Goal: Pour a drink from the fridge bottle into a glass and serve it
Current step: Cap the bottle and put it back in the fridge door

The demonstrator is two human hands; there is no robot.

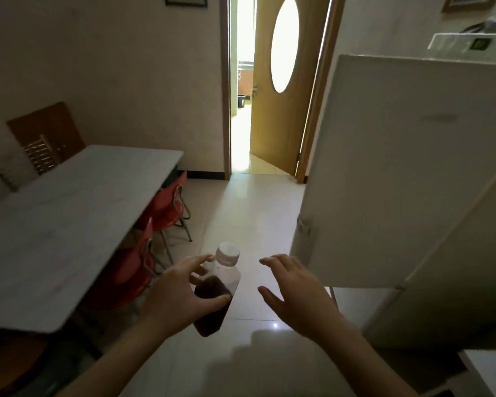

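Observation:
My left hand (181, 293) grips a clear plastic bottle (216, 296) around its middle. The bottle has a white cap, holds dark brown liquid and leans to the right. A little to the right of the bottle, my right hand (295, 290) hovers with its fingers spread and nothing in it. The white fridge door (407, 173) stands swung open just right of that hand. No glass is in view.
A long grey table (69, 224) runs along the left, with red chairs (161, 207) tucked under its right side. Pale tiled floor (249, 213) leads ahead to an open wooden door (284, 110) with an oval window.

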